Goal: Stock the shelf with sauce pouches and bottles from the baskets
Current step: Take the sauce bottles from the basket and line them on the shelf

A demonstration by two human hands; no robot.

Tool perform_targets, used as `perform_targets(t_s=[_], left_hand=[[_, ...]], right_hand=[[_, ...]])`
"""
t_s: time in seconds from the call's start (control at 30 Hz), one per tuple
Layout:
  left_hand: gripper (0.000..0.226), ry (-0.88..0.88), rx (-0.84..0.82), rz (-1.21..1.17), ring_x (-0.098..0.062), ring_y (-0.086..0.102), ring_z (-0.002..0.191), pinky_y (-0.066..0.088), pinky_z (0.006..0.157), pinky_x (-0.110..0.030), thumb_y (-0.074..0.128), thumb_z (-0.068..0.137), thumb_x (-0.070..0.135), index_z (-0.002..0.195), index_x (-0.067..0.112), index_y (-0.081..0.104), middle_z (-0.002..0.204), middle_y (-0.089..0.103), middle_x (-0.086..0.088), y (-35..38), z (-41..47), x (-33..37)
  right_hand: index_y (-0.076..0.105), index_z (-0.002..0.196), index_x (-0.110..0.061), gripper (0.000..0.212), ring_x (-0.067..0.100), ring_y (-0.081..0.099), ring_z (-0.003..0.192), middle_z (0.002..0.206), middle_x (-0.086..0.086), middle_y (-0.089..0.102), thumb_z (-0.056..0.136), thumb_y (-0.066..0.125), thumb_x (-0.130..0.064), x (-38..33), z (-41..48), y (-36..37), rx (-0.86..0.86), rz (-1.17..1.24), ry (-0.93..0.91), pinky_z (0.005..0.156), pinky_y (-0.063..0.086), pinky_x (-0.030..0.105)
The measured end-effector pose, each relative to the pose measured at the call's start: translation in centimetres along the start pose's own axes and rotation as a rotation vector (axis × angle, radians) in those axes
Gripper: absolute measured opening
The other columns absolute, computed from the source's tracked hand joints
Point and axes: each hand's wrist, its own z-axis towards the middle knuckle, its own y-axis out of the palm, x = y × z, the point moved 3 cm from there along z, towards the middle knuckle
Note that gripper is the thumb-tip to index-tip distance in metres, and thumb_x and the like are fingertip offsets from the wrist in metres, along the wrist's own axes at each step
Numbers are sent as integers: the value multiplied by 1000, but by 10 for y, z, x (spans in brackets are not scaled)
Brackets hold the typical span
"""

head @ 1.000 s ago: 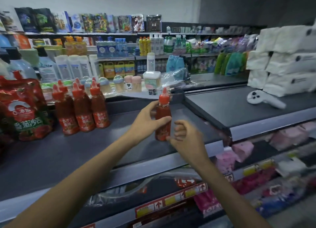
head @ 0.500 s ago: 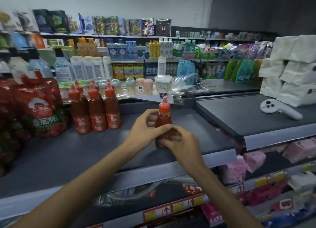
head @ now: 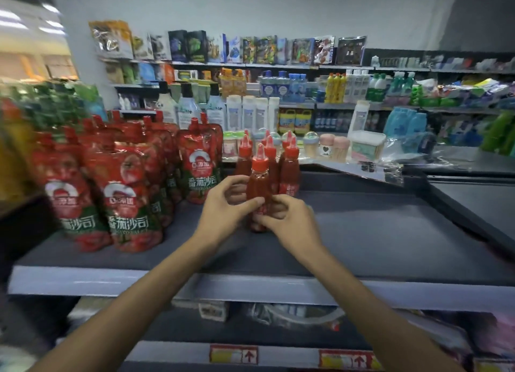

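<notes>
A small red sauce bottle [head: 259, 182] with a red cap stands upright on the grey shelf [head: 362, 232]. My left hand [head: 223, 210] grips its left side, thumb across the front. My right hand [head: 289, 221] pinches its lower part from the right. Just behind it stand several more red sauce bottles [head: 289, 168] in a cluster. Several red tomato sauce pouches [head: 125, 193] stand in rows to the left on the same shelf.
The shelf's right part is bare grey up to a raised divider [head: 459, 212]. Behind are small jars [head: 326, 145], a white box [head: 367, 145] and shelves of bottles. Lower shelves with price tags [head: 234, 355] sit below.
The bottle, held in both hands, has moved left along the shelf to just in front of the cluster of bottles. The view has swung left, bringing the pouches into the frame.
</notes>
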Motion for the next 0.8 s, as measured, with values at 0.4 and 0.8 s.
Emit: perform_targets(t_s=[0.4, 0.8], left_hand=[[45, -62, 6, -20, -16, 76, 102, 62, 93, -40, 85, 83, 9, 125, 14, 70, 110, 78, -5, -25, 21, -29], [48, -191, -12, 113, -20, 71, 103, 62, 92, -41, 86, 84, 17, 128, 13, 66, 109, 73, -9, -43, 10, -47]], right_hand=[[68, 95, -21, 29, -7, 68, 63, 75, -12, 72, 77, 90, -13, 1, 27, 40, -6, -38, 52, 64, 55, 15], [63, 124, -17, 74, 12, 66, 92, 97, -5, 69, 63, 97, -43, -1, 24, 23, -70, -259, 89, 86, 55, 27]])
